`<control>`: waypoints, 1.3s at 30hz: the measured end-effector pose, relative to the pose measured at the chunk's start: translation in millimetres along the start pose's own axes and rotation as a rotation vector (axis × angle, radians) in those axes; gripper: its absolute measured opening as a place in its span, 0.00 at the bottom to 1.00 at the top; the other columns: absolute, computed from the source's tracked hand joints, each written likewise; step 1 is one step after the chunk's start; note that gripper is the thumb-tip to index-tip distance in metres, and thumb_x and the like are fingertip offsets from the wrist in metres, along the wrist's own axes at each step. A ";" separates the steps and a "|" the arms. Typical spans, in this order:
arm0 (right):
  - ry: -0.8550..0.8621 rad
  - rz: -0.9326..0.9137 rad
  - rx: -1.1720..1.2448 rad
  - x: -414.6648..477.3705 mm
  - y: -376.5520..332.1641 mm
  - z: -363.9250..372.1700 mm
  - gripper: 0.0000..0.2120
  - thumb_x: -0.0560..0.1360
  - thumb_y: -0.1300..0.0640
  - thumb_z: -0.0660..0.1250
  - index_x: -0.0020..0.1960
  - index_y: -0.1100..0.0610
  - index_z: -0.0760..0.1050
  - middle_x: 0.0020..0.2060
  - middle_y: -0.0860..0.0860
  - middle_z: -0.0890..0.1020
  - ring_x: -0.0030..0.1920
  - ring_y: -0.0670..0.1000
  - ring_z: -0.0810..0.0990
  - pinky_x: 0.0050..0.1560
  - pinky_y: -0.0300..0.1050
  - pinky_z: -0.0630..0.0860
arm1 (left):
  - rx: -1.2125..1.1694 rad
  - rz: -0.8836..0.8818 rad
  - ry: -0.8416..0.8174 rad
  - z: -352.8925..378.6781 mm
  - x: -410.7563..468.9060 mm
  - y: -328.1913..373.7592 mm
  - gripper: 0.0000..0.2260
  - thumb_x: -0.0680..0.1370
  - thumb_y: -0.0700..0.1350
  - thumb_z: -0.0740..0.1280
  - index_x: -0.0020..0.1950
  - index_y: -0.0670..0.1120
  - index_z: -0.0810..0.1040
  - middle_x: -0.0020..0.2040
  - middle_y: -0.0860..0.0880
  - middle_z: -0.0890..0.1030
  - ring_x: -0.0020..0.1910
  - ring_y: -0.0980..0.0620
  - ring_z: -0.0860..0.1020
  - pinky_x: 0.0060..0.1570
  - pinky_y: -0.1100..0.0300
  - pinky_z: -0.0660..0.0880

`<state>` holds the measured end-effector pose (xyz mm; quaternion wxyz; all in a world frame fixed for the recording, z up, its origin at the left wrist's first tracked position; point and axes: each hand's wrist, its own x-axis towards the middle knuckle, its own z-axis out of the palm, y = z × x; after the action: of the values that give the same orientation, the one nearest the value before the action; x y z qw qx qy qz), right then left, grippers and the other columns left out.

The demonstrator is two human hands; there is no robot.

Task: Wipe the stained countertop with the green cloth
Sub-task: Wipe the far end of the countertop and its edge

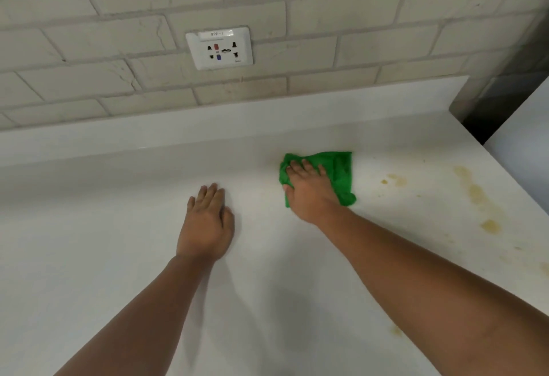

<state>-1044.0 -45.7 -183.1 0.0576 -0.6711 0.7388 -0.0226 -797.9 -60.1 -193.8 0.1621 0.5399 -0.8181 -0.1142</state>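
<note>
Green cloth: the green cloth [341,173] lies bunched on the tabletop [89,256], right of middle and toward the back, short of the yellowish mess.
Right hand: the right hand [309,191] is spread flat on top of it, fingers straight, palm pressing down, not pinching the fabric. I'd guess that's for even pressure, so the cloth glides and scrubs instead of rolling up.
Left hand: the left hand [208,224] is open too, palm down on bare tabletop left of the cloth, holding nothing. Probably just bracing the lean.
Stains: yellow-brown stains [475,194] run down the right side near the edge, apart from the cloth, so not yet wiped by the look of it.
Surface: white, smooth, slightly glossy, with a low raised lip [148,135] along the back.
Room: pale brick-style tiles [356,19] behind, a white wall socket [219,48] above the lip, and a dark gap [490,102] at the right end.
</note>
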 end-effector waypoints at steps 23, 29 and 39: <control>-0.077 -0.378 0.113 -30.8 -113.2 18.0 0.23 0.83 0.51 0.49 0.77 0.53 0.58 0.78 0.48 0.57 0.78 0.53 0.49 0.76 0.59 0.45 | 0.156 -0.006 -0.114 -22.8 -26.9 -76.8 0.30 0.81 0.61 0.38 0.80 0.50 0.53 0.81 0.52 0.50 0.79 0.52 0.44 0.77 0.49 0.43; -0.133 -0.467 0.197 -63.7 -58.8 14.8 0.21 0.83 0.49 0.53 0.76 0.48 0.61 0.77 0.43 0.57 0.78 0.46 0.49 0.77 0.52 0.44 | 0.177 -0.008 -0.117 -23.5 -28.9 -75.2 0.29 0.82 0.61 0.41 0.80 0.51 0.52 0.81 0.52 0.49 0.79 0.53 0.43 0.77 0.49 0.43; -0.065 0.139 0.174 25.7 18.1 -13.2 0.22 0.84 0.52 0.50 0.77 0.52 0.58 0.78 0.47 0.55 0.78 0.51 0.51 0.76 0.56 0.50 | 0.197 -0.016 -0.127 -20.4 -26.4 -75.4 0.31 0.80 0.63 0.44 0.80 0.51 0.51 0.81 0.54 0.47 0.79 0.55 0.42 0.77 0.50 0.43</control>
<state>-1065.8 -70.1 -173.5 0.1409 -0.6113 0.7764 -0.0606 -716.5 -65.5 -206.0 0.0554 0.5514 -0.8295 -0.0686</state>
